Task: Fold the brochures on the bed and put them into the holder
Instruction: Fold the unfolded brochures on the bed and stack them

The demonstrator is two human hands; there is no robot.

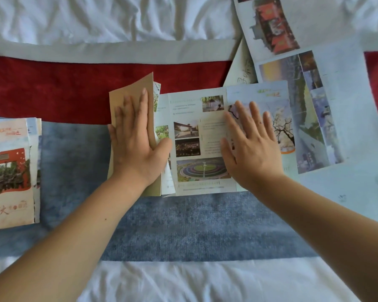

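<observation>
We look down at our two bare arms reaching forward over a bed (96, 18) covered in a rumpled white sheet, with a cloth runner laid across it in a red band (52, 90) and a blue band (183, 225). A brochure (196, 131) lies partly open on the runner, directly in front of us, between and under both hands. Our left hand (135, 147) lies flat with straight fingers, palm down on a tan panel (129, 90) at the brochure's left end. That panel is turned over onto the printed pages, and its far corner lifts a little off them. The thumb spreads to the right and reaches the edge of the inner page. Our right hand (252, 147) is also flat and open, its fingers fanned, pressing the brochure's right end over a picture of a flowering tree. Neither hand grips anything. The middle pages show between the hands, with small photographs and blocks of text too small to read. At the left edge of the view, well apart from the left hand, a stack of folded brochures (9, 166) rests on the runner, a red gate on its top cover. To the right, just beyond the right hand, several unfolded brochures (327, 118) overlap loosely, running from the runner up onto the sheet.
</observation>
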